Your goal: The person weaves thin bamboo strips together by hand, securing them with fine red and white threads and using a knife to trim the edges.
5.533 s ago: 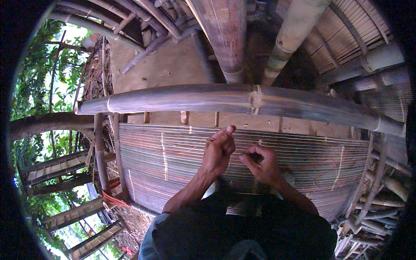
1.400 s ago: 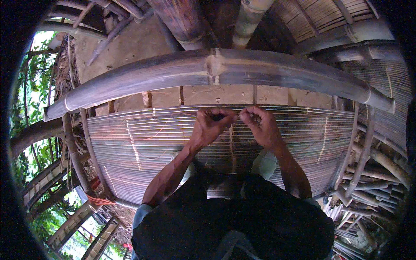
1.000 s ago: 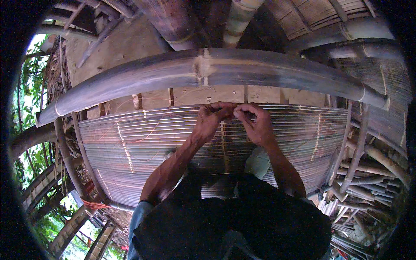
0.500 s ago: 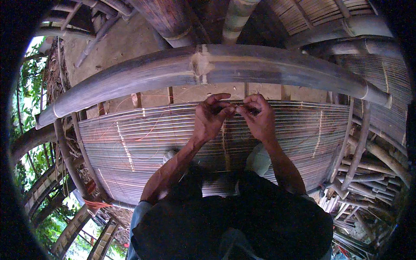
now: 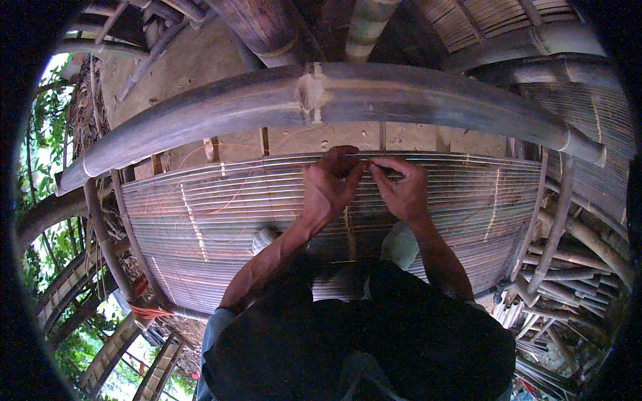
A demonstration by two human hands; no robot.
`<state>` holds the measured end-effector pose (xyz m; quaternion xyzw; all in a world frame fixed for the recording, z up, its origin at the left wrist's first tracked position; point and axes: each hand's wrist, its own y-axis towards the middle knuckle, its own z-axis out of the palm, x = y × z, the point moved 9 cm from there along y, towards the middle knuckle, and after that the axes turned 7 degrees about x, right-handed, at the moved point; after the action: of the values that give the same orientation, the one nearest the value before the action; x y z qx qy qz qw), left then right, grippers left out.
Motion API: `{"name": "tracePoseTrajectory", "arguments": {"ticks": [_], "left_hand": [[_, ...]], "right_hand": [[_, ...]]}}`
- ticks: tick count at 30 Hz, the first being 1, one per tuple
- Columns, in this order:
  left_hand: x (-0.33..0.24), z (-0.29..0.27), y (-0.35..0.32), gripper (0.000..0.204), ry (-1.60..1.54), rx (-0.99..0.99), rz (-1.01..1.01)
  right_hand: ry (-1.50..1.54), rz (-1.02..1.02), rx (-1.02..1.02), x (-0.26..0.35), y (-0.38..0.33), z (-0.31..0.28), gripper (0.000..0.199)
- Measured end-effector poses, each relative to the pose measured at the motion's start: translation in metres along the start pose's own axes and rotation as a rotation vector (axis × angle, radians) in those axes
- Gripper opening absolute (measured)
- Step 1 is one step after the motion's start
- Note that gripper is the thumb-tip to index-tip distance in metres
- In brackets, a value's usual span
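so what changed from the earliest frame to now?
Both hands moved up the mat of thin bamboo slats from its middle to its top edge. The left hand and right hand now meet there, fingertips pinching at the topmost slat under the thick bamboo pole. Whether a cord sits in either grip is too small to tell. Mat, pole and orange strings are unchanged.

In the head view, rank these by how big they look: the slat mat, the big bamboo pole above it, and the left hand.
1. Slat mat
2. Bamboo pole
3. Left hand
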<state>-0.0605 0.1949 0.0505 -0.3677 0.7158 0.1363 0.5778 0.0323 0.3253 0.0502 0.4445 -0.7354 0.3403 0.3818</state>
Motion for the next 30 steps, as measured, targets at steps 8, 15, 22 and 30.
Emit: {"name": "tracePoseTrajectory", "arguments": {"ticks": [8,15,22,30], "left_hand": [[0.037,0.004,0.003,0.036,-0.429,0.008,-0.168],[0.053,0.014,-0.006,0.037,-0.563,0.122,-0.283],[0.033,0.007,-0.025,0.035,-0.436,0.274,-0.321],[-0.066,-0.023,-0.024,0.024,-0.559,0.306,0.01]], "right_hand": [[0.27,0.037,-0.02,-0.007,-0.003,0.009,0.021],[0.148,-0.08,0.103,0.03,-0.002,0.012,0.016],[0.288,0.027,0.081,0.022,-0.005,0.004,0.012],[0.136,-0.072,-0.016,0.033,-0.023,-0.017,0.009]]}}
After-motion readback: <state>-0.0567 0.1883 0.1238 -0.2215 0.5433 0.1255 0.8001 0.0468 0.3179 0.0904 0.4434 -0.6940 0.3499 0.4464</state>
